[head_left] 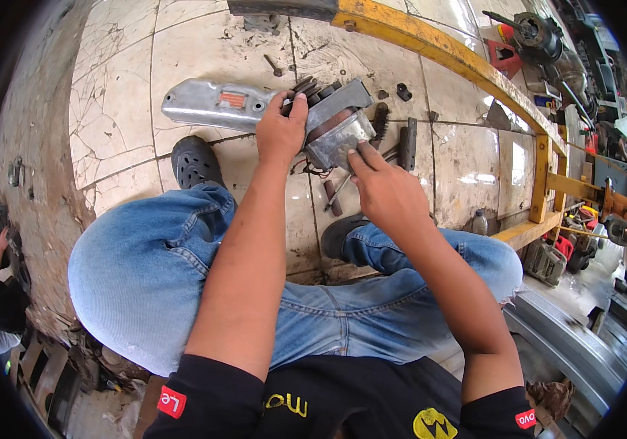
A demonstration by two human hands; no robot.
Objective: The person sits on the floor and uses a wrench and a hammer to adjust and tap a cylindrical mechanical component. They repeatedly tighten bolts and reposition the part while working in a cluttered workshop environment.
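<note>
My left hand (282, 130) grips the dark, ribbed upper side of a boxy grey metal part (334, 143) with a brown band across it. Fingers of my right hand (386, 183) are closed on the near right corner of this same part. A long silver metal cover (211, 104) with a rounded end and an orange label lies on the tiles to the left, partly behind my left hand. Right of the part lie a dark brush (380, 119) and a dark bar (408, 144). A thin tool (338, 192) and a short brown piece (333, 198) lie below it.
A bolt (273, 66) and a small black fitting (404, 92) lie on the cracked tile floor (119, 88). A yellow metal frame (445, 55) arches along the far right. A plastic bottle (479, 222) stands near my right knee. Another person (6, 304) is at far left.
</note>
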